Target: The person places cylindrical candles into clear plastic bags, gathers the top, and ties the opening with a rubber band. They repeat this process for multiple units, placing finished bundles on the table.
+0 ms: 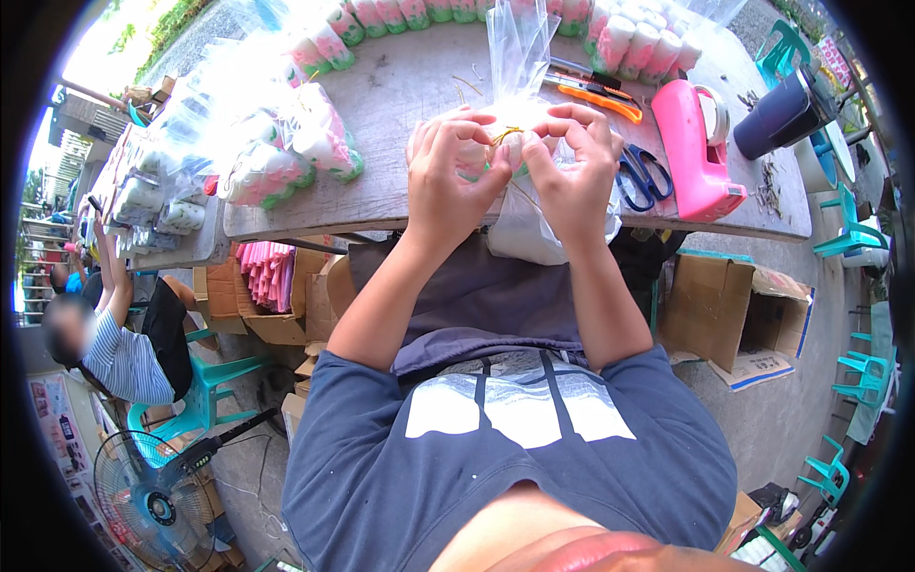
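Note:
In front of me at the table edge is a clear plastic bag (pixel 519 52), its gathered top standing up. A thin gold twist tie (pixel 507 133) sits around the bag's neck. My left hand (pixel 453 176) pinches at the tie from one side, thumb and index finger nearly together. From the other side my right hand (pixel 577 167) pinches close by, fingers curled. My hands mostly hide the bag's lower part; bits of white, pink and green show between them. Loose gold twist ties (pixel 465 88) lie on the table just beyond my left hand.
Right of my hands lie an orange utility knife (pixel 605 100), dark blue scissors (pixel 645 178), a pink tape dispenser (pixel 691 153) and a dark tumbler (pixel 782 119). Filled bags (pixel 319 133) stand left; white-pink-green rolls (pixel 639 43) line the back. A co-worker (pixel 133 348) sits left. Cardboard boxes (pixel 710 305) stand below.

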The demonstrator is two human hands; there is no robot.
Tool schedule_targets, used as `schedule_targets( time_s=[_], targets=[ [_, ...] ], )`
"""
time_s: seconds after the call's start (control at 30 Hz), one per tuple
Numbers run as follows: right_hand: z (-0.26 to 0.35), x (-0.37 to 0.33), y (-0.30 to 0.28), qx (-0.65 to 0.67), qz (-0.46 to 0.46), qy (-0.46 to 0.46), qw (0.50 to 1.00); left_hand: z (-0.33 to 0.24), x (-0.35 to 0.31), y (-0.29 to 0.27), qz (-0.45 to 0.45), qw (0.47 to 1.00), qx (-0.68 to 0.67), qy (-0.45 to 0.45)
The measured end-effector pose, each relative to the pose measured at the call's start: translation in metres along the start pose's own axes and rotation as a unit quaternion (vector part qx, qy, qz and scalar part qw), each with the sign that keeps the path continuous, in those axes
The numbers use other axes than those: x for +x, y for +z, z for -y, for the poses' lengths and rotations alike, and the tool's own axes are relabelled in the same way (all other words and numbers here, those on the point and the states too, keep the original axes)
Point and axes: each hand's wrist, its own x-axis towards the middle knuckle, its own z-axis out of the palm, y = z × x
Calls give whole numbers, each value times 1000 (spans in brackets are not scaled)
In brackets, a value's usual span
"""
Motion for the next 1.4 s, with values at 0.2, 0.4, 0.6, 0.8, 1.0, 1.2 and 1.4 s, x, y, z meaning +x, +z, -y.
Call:
schedule_targets(
  time_s=[0.2,0.4,0.6,0.8,1.0,1.2,1.4],
  targets=[
    [-9,1,1,66,-8,3,998,0,-1,-1,2,1000,-4,0],
    [-7,-4,-6,-28,-27,-70,997,0,-2,0,1,1000,-10,-17],
    [-12,-7,-9,-41,-22,-95,994,-1,-1,-3,8,1000,-9,1],
    [-16,-3,-15,-59,-31,-121,990,-2,4,-4,12,995,-71,-68],
    [-19,4,-17,-58,-29,-136,989,-14,5,-8,38,996,-21,-77],
    [-18,3,-16,-73,-2,-138,988,-12,2,-13,49,991,-89,-89],
    [-17,4,-16,-81,5,-141,987,2,-5,-13,56,977,-176,-109]
  ],
)
